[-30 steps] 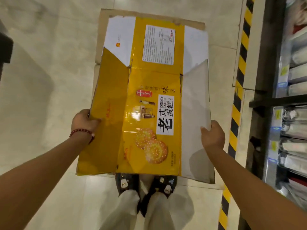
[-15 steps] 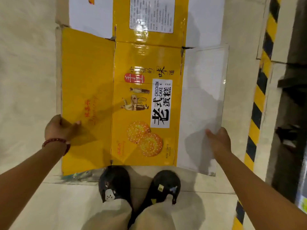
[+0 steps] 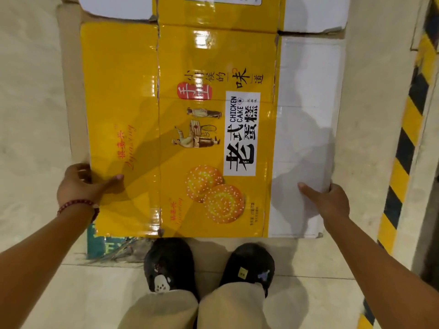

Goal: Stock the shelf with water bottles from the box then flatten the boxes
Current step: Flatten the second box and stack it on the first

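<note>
A flattened yellow and white cake box [image 3: 213, 119] lies spread low over the floor in front of my feet, its printed face up. My left hand [image 3: 83, 186] grips its left yellow edge, thumb on top and fingers curled under. At the right white edge my right hand [image 3: 330, 200] holds the cardboard the same way, thumb lying on the white panel. Under it more flat brown cardboard [image 3: 69, 96] shows along the left and top. No water bottles are in view.
A green printed sheet of flattened cardboard [image 3: 104, 245] pokes out below the box's near left corner. My two black shoes [image 3: 209, 264] stand right at the box's near edge. A yellow and black hazard stripe [image 3: 403, 143] runs along the floor on the right.
The box has gone from tilted in the air down to nearly flat over the cardboard on the floor. Both hands came down with it, and the view dropped closer.
</note>
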{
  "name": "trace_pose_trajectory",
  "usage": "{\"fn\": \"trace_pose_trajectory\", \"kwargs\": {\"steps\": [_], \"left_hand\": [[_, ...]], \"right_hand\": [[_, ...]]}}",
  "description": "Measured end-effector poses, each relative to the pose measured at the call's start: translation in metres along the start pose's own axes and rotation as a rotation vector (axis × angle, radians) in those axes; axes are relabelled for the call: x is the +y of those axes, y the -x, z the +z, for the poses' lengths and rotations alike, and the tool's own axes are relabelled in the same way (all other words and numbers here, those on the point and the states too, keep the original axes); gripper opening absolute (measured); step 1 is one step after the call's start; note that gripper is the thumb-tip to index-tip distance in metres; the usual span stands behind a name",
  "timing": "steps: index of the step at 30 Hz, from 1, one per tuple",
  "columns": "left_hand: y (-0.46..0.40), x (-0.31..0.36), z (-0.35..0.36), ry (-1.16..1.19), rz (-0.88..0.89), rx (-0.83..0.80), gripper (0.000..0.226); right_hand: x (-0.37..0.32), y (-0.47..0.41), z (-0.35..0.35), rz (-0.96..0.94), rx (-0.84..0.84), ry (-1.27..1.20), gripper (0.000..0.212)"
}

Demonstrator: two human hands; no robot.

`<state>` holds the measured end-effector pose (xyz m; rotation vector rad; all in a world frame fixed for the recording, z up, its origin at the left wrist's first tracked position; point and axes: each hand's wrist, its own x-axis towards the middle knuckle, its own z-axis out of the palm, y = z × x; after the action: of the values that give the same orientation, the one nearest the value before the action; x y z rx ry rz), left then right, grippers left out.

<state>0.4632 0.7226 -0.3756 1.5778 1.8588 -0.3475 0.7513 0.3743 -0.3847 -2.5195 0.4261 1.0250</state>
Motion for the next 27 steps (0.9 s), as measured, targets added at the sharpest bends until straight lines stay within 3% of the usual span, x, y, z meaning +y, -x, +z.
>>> {"fn": "trace_pose_trajectory", "kwargs": {"steps": [4,9,16,22,27], "left_hand": [[-0.007,-0.002,0.004,0.003,-0.001,-0.039,0.088],[-0.001,-0.003,0.007,-0.128,-0.175,0.078,0.106],[-0.003,-0.021,0.000,-0.066,-0.151,-0.055,0.081],[0.010,-0.024,-0.001,-0.212,-0.158,0.005,0.094],[0.002,-0.031,-0.004,-0.130,-0.170,-0.092,0.089]], "right_hand": [[0.001,-0.006,-0.003,0.015,-0.043,-0.033,0.067],[0.006,0.003,0.009,-0.001,0.042,-0.035,0.076],[0.016,0.020,0.021,-0.081,0.095,0.048,0.072],[0.022,0.028,0.018,-0.123,0.076,0.076,0.067],[0.025,0.027,0.014,-0.143,0.047,0.096,0.065]]}}
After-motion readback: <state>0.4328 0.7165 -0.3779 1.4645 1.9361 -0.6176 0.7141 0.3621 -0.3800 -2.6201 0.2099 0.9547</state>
